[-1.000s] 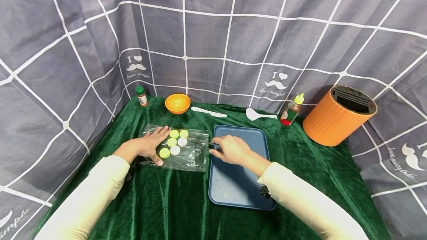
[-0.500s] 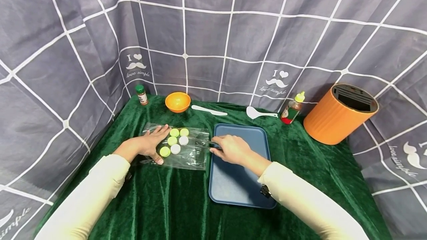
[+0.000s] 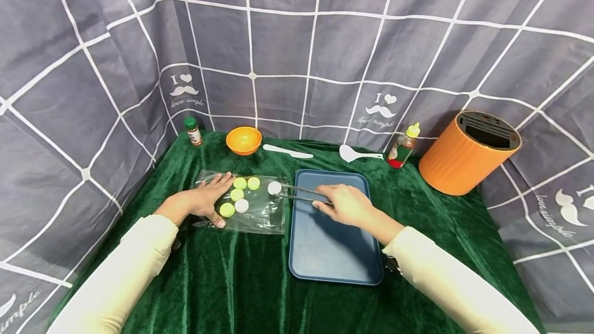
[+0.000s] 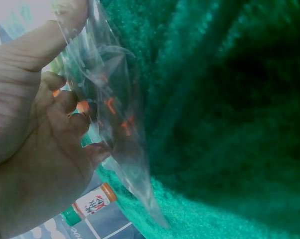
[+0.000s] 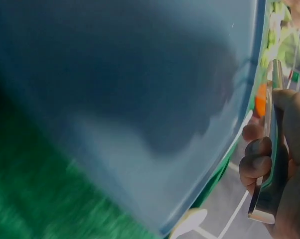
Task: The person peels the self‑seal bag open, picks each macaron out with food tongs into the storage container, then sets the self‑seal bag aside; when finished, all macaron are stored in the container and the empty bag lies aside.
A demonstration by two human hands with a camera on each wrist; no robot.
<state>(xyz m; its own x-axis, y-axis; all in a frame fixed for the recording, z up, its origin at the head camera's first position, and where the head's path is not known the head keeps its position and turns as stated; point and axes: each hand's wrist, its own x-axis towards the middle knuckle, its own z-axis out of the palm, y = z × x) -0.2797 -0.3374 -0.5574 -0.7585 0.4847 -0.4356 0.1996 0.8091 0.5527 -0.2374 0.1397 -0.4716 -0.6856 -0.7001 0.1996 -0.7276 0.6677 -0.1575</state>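
A clear plastic bag (image 3: 260,210) lies on the green cloth (image 3: 223,277) with several green and white bottle caps (image 3: 237,194) in it. My left hand (image 3: 204,201) lies flat on the bag's left end and presses it down; the left wrist view shows this left hand (image 4: 35,149) against the crinkled plastic bag (image 4: 115,124). My right hand (image 3: 345,204) grips metal tweezers (image 3: 301,194) over the blue tray (image 3: 334,251). Their tips pinch a white cap (image 3: 275,187) at the bag's right edge. The right wrist view shows my right hand (image 5: 289,164), the tweezers (image 5: 272,149) and the tray (image 5: 140,99).
Along the back stand a spice jar (image 3: 192,131), an orange bowl (image 3: 244,139), a white plastic knife (image 3: 287,152), a white spoon (image 3: 357,154), a sauce bottle (image 3: 403,146) and an orange knife block (image 3: 468,156). Grey curtain walls close in three sides.
My right hand has drawn the tweezers to the right, and a white cap came with them from among the others to the bag's right edge. The left hand has stayed put.
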